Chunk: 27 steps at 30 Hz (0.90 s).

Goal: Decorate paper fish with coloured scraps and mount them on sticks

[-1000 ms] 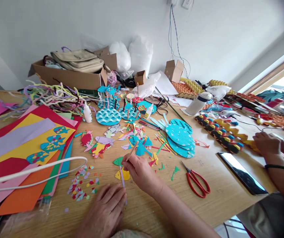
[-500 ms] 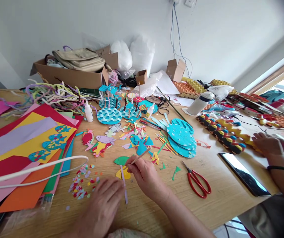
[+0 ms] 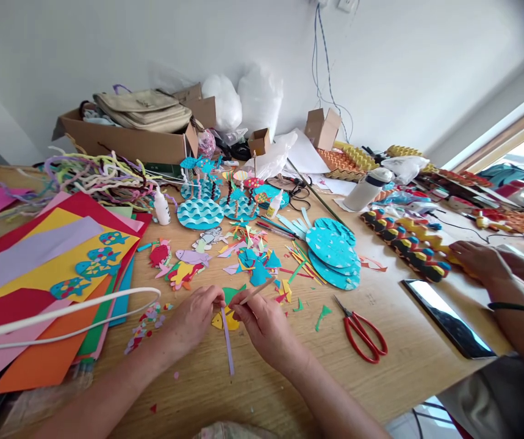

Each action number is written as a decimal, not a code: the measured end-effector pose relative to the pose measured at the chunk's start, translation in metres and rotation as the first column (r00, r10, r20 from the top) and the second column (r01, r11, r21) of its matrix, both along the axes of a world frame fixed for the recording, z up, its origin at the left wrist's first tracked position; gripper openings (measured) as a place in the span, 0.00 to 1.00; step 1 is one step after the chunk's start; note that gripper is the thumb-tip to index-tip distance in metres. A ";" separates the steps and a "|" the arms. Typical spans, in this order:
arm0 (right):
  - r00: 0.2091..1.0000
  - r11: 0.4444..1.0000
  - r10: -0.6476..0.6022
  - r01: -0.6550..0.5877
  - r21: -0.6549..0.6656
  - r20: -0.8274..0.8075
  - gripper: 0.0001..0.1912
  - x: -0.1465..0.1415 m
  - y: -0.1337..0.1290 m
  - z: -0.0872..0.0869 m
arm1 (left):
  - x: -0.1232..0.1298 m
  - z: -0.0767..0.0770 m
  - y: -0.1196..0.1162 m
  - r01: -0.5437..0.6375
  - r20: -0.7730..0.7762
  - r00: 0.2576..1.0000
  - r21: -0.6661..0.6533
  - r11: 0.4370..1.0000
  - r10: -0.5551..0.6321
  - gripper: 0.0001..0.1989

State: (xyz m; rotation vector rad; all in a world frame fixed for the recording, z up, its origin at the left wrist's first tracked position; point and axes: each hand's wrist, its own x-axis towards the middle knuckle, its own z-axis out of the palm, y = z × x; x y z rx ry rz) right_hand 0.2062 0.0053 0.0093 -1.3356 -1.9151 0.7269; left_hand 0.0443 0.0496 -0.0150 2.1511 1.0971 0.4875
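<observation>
My right hand (image 3: 268, 323) is closed round a thin brown stick (image 3: 260, 291) that slants up to the right. Opposite it, my left hand (image 3: 197, 314) has its fingertips pinched at the upper end of a narrow purple paper strip (image 3: 228, 347), which hangs toward me. Under the fingertips lie a yellow paper fish (image 3: 217, 320) and a green paper fish (image 3: 233, 294), both partly covered. Small paper dots (image 3: 152, 317) lie beside my left forearm. Red-handled scissors (image 3: 365, 335) rest to the right of my right hand.
Colored paper sheets (image 3: 19, 317) are stacked at left, with a white cable (image 3: 106, 299) looping above them. Paper scraps (image 3: 259, 262), blue ovals (image 3: 335, 253) and glue bottles (image 3: 161, 207) lie ahead. A phone (image 3: 447, 317) and another person's hand (image 3: 484, 262) are at right.
My left hand has moved up and away from me, from over the table near the paper dots to the top of the purple strip, and its fingers have closed. My right hand stays nearly still.
</observation>
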 end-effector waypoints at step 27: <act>0.987 0.996 0.088 -0.089 0.003 0.137 0.07 -0.006 -0.012 0.000 | 0.000 -0.013 0.002 -0.014 0.012 1.000 0.110 0.994 0.013 0.11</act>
